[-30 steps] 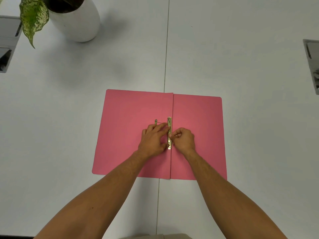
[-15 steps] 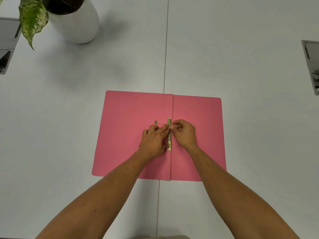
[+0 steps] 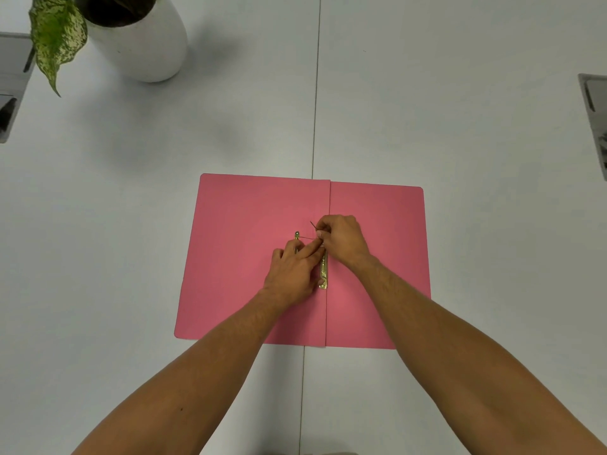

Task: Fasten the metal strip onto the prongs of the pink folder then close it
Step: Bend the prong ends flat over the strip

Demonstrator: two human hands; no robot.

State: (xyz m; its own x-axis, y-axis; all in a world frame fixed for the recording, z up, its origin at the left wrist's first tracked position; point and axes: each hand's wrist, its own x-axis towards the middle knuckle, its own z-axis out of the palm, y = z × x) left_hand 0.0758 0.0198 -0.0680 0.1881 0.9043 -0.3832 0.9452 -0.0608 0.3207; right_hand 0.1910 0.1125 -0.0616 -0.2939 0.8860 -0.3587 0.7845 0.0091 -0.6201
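At the spine of the open pink folder (image 3: pixel 256 257), lying flat mid-worktop, the right hand (image 3: pixel 341 239) had slid from the near end of the metal strip (image 3: pixel 324 274) to its far end and pinched a thin prong there. The left hand (image 3: pixel 294 270) stayed pressed flat beside the strip, so fastening seemed half done. The pale worktop (image 3: pixel 460 110) also carried a white plant pot (image 3: pixel 144 44) at its far left.

Both bare forearms reach forward and converge. The left hand (image 3: pixel 293 270) lies flat, palm down, fingers extended. The right hand (image 3: pixel 341 239) is just beyond it, its fingertips (image 3: pixel 320 234) pinched in a tight grip.

White plant pot (image 3: pixel 141 44) w/ speckled leaf (image 3: pixel 56 37) top left on white table (image 3: pixel 460 110), seam (image 3: pixel 315 110) down middle
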